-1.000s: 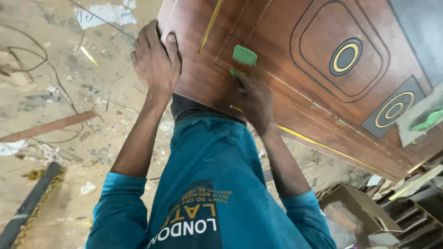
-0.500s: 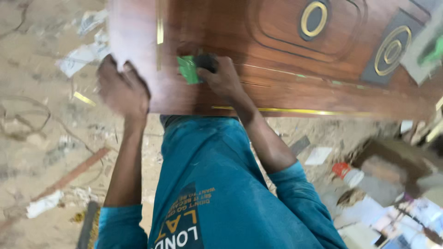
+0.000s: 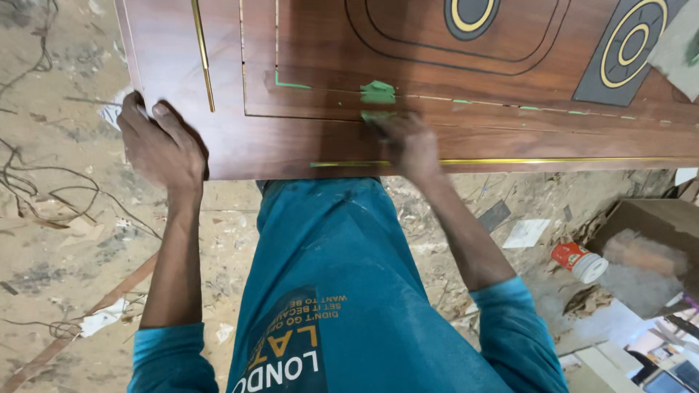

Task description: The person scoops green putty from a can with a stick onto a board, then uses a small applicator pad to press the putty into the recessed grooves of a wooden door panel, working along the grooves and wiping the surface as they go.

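Left hand (image 3: 162, 145) grips the brown door panel's (image 3: 306, 142) corner edge while right hand (image 3: 408, 142), fingers curled, peels green film (image 3: 377, 93) from its groove; next, judged, a steady pull.

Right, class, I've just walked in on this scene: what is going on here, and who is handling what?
A person in a teal shirt leans over a brown wooden door panel with gold inlay lines. The left hand grips the panel's corner edge. The right hand presses on the panel's surface beside patches of green filler that sit along a groove. A red and white container lies on the littered floor nearby.
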